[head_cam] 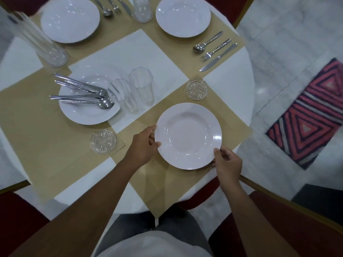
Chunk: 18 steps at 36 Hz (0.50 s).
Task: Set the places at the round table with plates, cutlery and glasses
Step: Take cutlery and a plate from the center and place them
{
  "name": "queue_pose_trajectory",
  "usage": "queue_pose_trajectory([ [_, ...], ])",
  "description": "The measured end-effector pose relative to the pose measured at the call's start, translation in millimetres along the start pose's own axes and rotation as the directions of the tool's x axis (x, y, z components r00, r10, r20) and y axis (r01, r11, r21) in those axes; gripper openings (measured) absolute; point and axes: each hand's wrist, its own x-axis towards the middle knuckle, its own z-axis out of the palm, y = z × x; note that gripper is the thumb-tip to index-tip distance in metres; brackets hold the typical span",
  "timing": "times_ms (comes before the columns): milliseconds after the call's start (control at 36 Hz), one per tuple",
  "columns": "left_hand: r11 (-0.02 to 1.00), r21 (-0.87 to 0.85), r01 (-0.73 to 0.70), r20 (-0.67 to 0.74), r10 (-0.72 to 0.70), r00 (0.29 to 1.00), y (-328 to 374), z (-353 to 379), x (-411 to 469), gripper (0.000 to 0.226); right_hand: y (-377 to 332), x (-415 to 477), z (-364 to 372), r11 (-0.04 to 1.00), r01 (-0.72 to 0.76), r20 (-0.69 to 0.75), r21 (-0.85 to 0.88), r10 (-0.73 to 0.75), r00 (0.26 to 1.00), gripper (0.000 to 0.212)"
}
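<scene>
Both forearms reach in bare from 6 o'clock and meet on one round white plate (188, 136): the left hand (143, 143) has its fingers curled round the rim at the plate's 9 o'clock, and the right hand (227, 162) pinches the rim at 5 o'clock, thumb on top and fingers tucked beneath. This plate sits level over a tan placemat (167, 182) at the near edge of the round white table (232, 75); whether it rests on the mat cannot be told. At the plate's 12 o'clock, just beyond it, lies a small cut-glass coaster (196, 89), and a second coaster (103, 139) lies at 9 o'clock beside the left wrist. Towards 10 o'clock a second white plate (89, 115) carries a loose pile of steel cutlery (81, 91), with two clear ribbed glasses (133, 89) upright just beside it. Farther off, at 11 and 12 o'clock, two laid plates (70, 19) are set on their own mats, and a spoon, fork and knife set (215, 50) lies in a row at 1 o'clock. Dark red chairs (278, 219) with gold frames ring the table, which stands on a pale marble floor (278, 43), with a red, grey and black patterned rug (311, 112) at 3 o'clock
</scene>
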Motion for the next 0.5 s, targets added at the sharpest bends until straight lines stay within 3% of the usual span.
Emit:
queue_pose_trajectory([
  [167,0.996,0.023,-0.084,0.096,0.081,0.992,-1,-4,-5,0.061,-2,-2,-2,0.996,0.034,-0.052,-0.083,-0.039,0.998,0.007],
  [250,0.998,-0.037,-0.044,0.099,0.048,0.994,-12,-10,-16,0.064,-8,-11,2,0.985,0.110,-0.140,-0.134,-0.129,0.982,0.030],
  [306,0.995,-0.095,-0.015,0.072,0.022,0.997,-25,-17,-24,0.064,-13,-18,9,0.967,0.193,-0.166,-0.166,-0.220,0.961,0.032],
  [417,0.979,-0.196,-0.049,0.006,0.051,0.999,-53,-46,-35,0.041,-22,-39,38,0.891,0.402,-0.100,-0.212,-0.429,0.898,0.038],
  [500,0.964,-0.251,-0.088,-0.051,0.078,0.996,-63,-79,-36,0.037,-30,-60,75,0.795,0.570,0.023,-0.207,-0.578,0.816,0.038],
])
